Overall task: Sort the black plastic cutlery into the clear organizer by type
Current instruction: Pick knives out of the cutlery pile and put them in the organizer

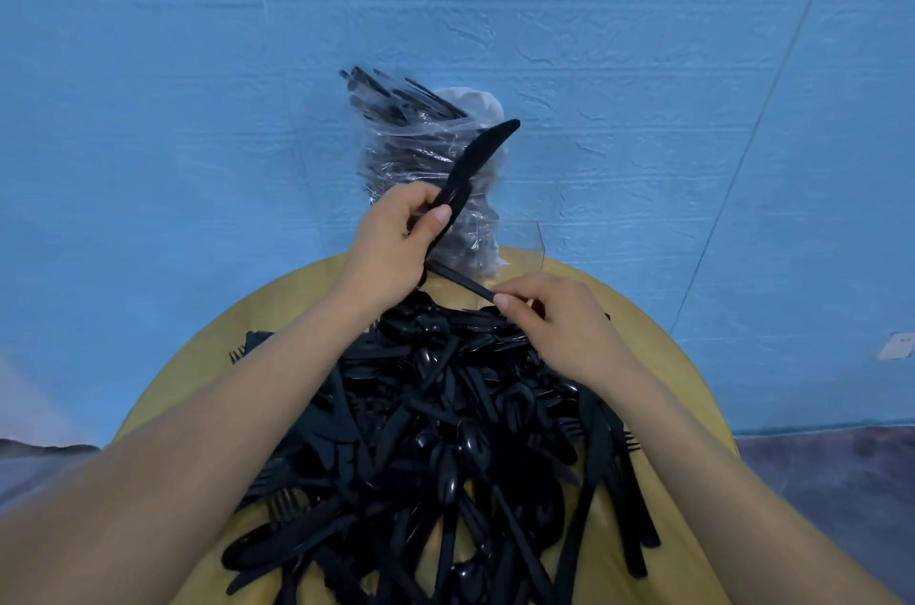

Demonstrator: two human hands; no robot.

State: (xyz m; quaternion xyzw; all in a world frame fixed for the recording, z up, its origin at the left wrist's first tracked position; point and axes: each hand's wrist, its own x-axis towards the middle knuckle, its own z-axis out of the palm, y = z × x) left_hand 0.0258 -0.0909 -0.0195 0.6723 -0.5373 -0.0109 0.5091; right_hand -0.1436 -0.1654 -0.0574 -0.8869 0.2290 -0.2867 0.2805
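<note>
Black knife [475, 164] gripped in left hand [396, 238]; right hand [549, 322] pinches one handle [460, 280] above heaped cutlery [435, 431].

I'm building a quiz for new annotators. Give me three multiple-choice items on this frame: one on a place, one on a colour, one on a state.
1. Where is the clear organizer?
A. at the table's far edge
B. on the floor
C. in the person's lap

2. What colour is the round table?
A. white
B. yellow
C. red

3. What is the left hand doing?
A. resting flat
B. holding a knife raised
C. pointing

Key: 1 A, it stands beyond the cutlery pile; 2 B, the bare rim shows yellow; 3 B, fingers curl round the handle, blade up.
</note>
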